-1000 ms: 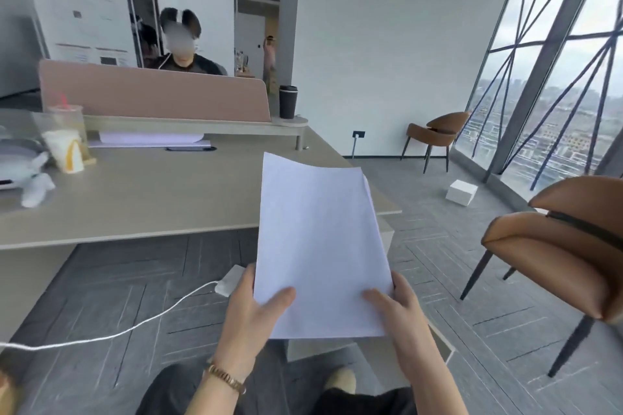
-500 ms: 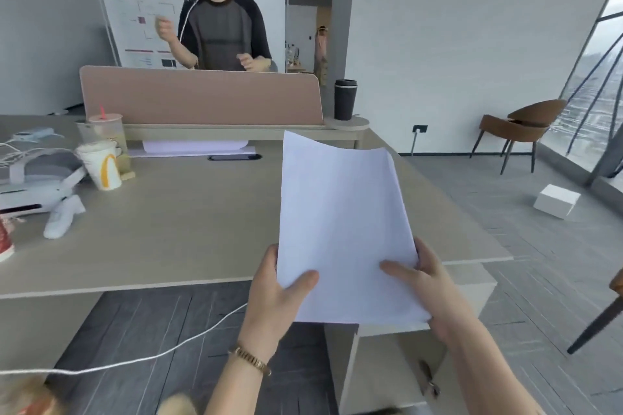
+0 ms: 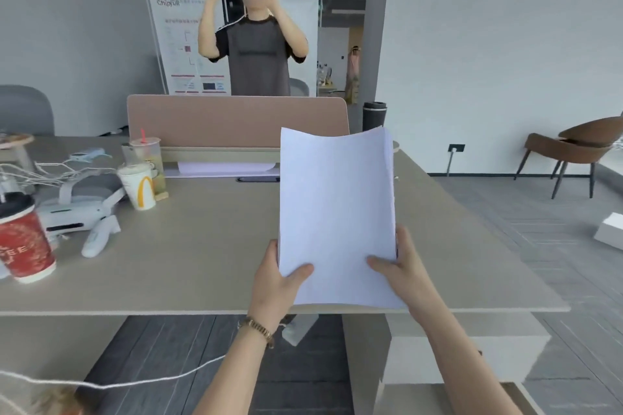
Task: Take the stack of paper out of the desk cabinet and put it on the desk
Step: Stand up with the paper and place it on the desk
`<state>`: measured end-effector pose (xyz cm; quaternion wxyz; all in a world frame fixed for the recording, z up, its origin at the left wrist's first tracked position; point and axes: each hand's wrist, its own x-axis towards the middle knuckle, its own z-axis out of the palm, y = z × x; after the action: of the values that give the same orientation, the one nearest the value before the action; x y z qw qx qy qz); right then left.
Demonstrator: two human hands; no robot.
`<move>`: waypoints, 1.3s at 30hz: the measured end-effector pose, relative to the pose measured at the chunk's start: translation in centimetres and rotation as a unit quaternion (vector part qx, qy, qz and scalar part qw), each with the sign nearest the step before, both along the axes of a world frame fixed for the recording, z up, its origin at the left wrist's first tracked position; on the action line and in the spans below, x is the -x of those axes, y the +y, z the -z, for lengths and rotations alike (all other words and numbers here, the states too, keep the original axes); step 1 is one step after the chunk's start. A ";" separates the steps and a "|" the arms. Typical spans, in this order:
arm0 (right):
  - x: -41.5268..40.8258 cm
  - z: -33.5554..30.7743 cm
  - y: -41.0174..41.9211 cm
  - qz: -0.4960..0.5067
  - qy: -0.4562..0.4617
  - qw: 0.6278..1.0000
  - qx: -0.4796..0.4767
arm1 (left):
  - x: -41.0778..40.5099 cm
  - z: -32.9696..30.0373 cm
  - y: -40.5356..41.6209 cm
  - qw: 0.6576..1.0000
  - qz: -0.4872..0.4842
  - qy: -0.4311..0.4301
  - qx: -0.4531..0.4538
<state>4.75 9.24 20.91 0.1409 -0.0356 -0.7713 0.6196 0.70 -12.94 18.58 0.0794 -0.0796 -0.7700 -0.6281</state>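
Note:
A white stack of paper is held upright above the right part of the beige desk, its top edge curling slightly. My left hand grips its lower left corner, thumb on the front. At the lower right edge, my right hand holds it the same way. The desk cabinet stands under the desk's right end, below my right forearm.
On the desk's left stand a red cup, a white paper cup, a clear drink cup, a white headset and cables. A pink divider lines the far edge; a person stands behind it. Brown chair at right.
The view has risen and turned left, from the floor and cabinet to the desk top. Both hands have carried the paper up and forward over the desk.

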 end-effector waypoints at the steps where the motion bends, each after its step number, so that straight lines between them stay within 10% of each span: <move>1: 0.9 -0.3 -0.2 0.012 0.007 1.000 -0.028 | 0.5 -0.4 0.4 1.000 -0.004 0.005 0.007; 39: 12.0 -0.6 1.4 0.050 0.091 0.994 0.015 | 9.2 0.4 3.4 0.988 -0.032 0.001 -0.148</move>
<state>-7.27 10.68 21.54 0.2413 -0.0195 -0.7433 0.6236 -8.48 -9.50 18.17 0.1107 -0.0427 -0.6703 -0.7326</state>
